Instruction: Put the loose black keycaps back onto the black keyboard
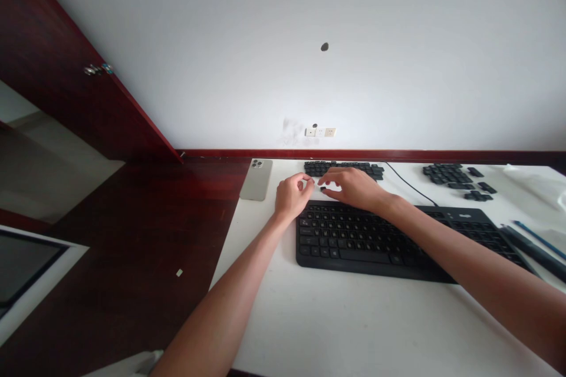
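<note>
A black keyboard point(349, 235) lies on the white table, with many of its keys lacking their caps in the middle rows. Just beyond its back left corner, my left hand point(292, 193) is closed in a pinch; a tiny dark spot shows at the fingertips, too small to name. My right hand point(354, 186) reaches over the keyboard's back edge. Between its thumb and forefinger sits a small black keycap point(323, 188). Behind the hands, rows of loose black keycaps point(375, 172) are laid out, partly hidden by the right hand.
A phone point(256, 179) lies at the table's back left. More keycaps point(446, 174) are grouped at the back right, near the keyboard cable point(411, 184). Dark pen-like tools point(537, 253) and clear plastic point(537, 185) lie right. A wall with sockets point(321, 132) stands behind.
</note>
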Available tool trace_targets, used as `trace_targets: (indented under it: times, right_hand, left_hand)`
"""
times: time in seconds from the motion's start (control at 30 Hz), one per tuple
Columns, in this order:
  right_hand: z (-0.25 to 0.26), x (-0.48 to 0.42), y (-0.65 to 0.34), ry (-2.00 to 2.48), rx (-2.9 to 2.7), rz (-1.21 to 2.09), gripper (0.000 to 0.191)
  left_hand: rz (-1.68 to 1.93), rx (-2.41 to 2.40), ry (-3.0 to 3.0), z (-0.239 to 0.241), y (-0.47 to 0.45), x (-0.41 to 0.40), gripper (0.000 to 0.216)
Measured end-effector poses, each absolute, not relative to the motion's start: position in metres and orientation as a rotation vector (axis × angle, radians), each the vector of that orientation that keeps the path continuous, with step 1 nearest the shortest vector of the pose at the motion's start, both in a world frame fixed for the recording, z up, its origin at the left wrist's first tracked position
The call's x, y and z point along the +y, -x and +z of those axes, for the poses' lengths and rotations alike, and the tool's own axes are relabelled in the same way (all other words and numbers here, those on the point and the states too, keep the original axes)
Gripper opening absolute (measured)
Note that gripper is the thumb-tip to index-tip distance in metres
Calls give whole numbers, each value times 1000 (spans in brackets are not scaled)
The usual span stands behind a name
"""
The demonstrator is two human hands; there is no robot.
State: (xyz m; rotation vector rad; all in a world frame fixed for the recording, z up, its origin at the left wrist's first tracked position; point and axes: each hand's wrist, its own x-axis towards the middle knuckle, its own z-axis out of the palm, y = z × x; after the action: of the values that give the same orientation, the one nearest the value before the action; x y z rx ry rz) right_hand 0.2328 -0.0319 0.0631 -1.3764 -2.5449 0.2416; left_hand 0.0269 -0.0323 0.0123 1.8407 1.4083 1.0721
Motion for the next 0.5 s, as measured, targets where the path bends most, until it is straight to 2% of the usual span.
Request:
trace_targets:
  times: [0.13, 0.37, 0.5]
  right_hand:
    - [58, -33, -237, 1250, -2562, 370, 23]
    - [54, -77, -283, 1308, -2136, 603, 21]
    - [53, -118, -304, 1211, -2142, 484, 19]
  left_hand:
    - [1072, 1416, -1839, 13, -27, -32, 21]
    - [1064, 1402, -1842, 14, -27, -33, 24]
    - [1071, 1385, -1840, 13, -27, -34, 25]
